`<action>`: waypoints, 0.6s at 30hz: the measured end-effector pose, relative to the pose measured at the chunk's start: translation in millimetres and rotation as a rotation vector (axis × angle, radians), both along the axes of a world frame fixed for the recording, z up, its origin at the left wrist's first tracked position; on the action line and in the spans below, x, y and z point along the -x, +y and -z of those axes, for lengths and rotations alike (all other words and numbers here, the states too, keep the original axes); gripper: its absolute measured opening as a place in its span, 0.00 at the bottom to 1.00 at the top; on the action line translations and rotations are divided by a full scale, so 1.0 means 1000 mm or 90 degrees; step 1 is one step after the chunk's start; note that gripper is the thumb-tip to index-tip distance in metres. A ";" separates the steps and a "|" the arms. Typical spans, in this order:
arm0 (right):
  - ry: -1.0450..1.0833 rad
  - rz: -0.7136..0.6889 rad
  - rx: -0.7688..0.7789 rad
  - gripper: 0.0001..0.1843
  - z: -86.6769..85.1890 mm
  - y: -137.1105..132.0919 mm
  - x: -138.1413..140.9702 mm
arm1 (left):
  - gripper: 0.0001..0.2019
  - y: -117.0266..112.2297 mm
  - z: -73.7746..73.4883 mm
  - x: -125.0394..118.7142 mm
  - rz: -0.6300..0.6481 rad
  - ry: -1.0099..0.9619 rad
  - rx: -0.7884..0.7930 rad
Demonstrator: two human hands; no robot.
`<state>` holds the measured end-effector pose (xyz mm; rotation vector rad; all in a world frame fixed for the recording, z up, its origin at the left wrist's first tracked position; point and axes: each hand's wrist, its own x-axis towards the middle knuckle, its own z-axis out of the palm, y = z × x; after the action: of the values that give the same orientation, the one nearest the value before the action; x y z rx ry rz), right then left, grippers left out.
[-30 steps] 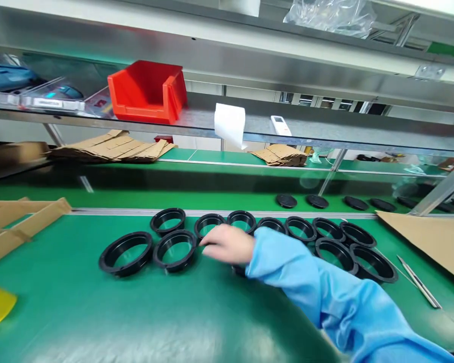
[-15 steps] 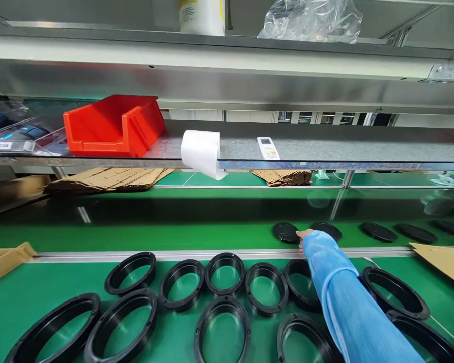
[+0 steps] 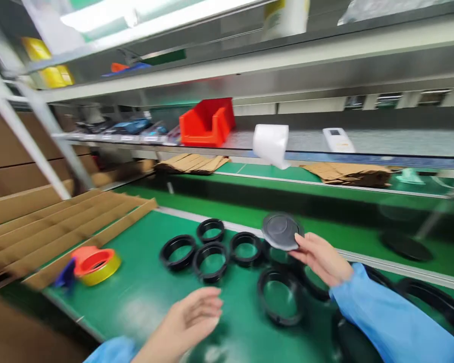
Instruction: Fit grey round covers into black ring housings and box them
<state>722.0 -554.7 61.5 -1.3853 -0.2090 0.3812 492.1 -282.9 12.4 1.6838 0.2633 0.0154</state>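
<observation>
My right hand [image 3: 320, 258] holds a round dark grey cap [image 3: 282, 231] by its edge, lifted above the green table [image 3: 144, 307]. Under and beside it lie several black plastic rings [image 3: 211, 261], one larger ring [image 3: 280, 301] closest to the hand. My left hand [image 3: 191, 318] hovers low over the table near the front, fingers stretched out and together, holding nothing. Both arms wear light blue sleeves.
A cardboard divider grid [image 3: 60, 227] lies at the left, with a tape dispenser holding an orange and yellow roll [image 3: 94, 263] beside it. Another dark cap [image 3: 404, 245] lies on the green belt behind. The shelf above carries a red bin [image 3: 208, 122], a white roll [image 3: 271, 145] and a remote [image 3: 338, 139].
My right hand has come back from the belt with a dark cap in it. My left hand has come into view. The view has swung left.
</observation>
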 end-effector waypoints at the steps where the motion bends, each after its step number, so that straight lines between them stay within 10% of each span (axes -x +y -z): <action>1: 0.040 -0.072 -0.055 0.23 0.001 0.014 0.032 | 0.27 -0.006 -0.002 -0.001 0.029 -0.009 0.115; 7: 0.310 -0.327 -0.202 0.25 0.014 0.071 0.181 | 0.36 -0.027 -0.004 0.012 0.153 -0.169 0.565; 11: 0.335 -0.387 -0.059 0.36 0.038 0.090 0.216 | 0.34 -0.020 0.001 0.029 0.122 -0.112 0.693; 15: 0.034 -0.446 0.176 0.38 0.049 0.084 0.212 | 0.35 -0.005 0.004 0.045 0.119 -0.048 0.740; 18: -0.376 -0.242 0.228 0.27 0.049 0.075 0.197 | 0.33 -0.003 0.009 0.055 0.114 -0.022 0.761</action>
<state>525.4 -479.6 12.4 -1.7923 -0.9357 0.3215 436.9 -286.0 3.4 0.5093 0.0529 -0.2081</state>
